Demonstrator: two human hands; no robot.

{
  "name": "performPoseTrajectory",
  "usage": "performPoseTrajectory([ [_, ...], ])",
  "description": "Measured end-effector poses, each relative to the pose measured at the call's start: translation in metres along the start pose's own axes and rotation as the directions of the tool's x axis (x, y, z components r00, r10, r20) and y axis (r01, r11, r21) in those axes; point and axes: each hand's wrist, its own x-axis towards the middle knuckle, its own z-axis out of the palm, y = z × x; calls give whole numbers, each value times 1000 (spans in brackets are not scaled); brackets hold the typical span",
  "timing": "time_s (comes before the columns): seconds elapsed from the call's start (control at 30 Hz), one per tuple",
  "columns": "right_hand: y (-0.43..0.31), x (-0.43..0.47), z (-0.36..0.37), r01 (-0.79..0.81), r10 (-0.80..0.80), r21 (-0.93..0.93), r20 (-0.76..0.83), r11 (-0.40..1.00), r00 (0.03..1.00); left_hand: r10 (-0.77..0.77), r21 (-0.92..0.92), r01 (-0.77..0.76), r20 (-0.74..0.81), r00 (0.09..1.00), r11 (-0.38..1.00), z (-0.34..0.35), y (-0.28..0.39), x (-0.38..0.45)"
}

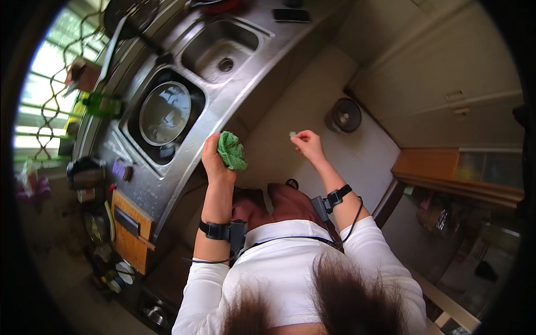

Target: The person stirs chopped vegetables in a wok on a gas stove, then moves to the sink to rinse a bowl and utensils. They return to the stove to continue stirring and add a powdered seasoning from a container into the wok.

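Note:
My left hand [215, 161] is closed around a bunched green cloth [231, 151], close to the front edge of the stainless steel sink counter [222, 100]. Between the thumb and fingers of my right hand [309, 144] is a small pale piece [292, 135], too small to name. That hand is over the floor, to the left of a round waste bin [344, 116] with some white bits in it. In the nearer sink basin sits a large round metal bowl [165, 114] with water in it.
A second sink basin [221, 52] lies farther along, with a phone [291, 16] beyond it. On the left, a cleaver [127, 221] rests on a wooden cutting board [133, 238]. A green bottle [102, 105] stands by the window. An orange wooden cabinet [427, 167] is at the right.

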Motion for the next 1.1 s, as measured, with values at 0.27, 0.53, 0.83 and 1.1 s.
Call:
performPoseTrajectory([
  [0.27, 60, 38, -211, -237, 213, 2, -451, 971, 867, -130, 147, 117, 78, 988, 982, 113, -107, 18],
  [0.53, 80, 114, -294, -352, 250, -55, -602, 934, 758, -189, 205, 176, 43, 981, 963, 187, -180, 67],
  [0.83, 95, 200, -349, -273, 356, 230, -524, 934, 774, -172, 319, 202, -120, 978, 926, 268, -232, 89],
  [1.1, 10, 224, -380, -273, 398, 485, -174, 831, 901, -232, 150, 251, -133, 963, 956, 299, -266, 85],
])
